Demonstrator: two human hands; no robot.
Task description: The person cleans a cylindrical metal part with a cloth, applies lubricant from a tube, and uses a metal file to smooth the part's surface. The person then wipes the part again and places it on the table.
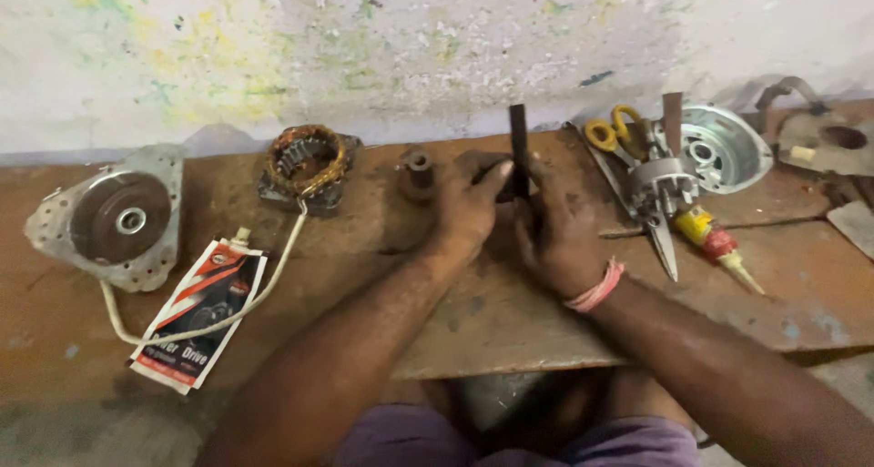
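Head view: both hands grasp a dark bar [519, 148] upright at bench [510, 321] centre, left hand [469, 203] and right hand [555, 235] closed around it. Stator [305, 162] at ten o'clock; scissors [628, 157] at two o'clock.

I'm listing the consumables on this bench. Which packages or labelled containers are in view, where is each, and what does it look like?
Flat sachet: left front of the wooden bench, left of the left hand; oblong pouch with a nozzle at its top, red, black and white, a cream cord across it.
Small tube: right of the right hand, beside the scissors; yellow and red label, cream pointed tip.
No signs or screens.
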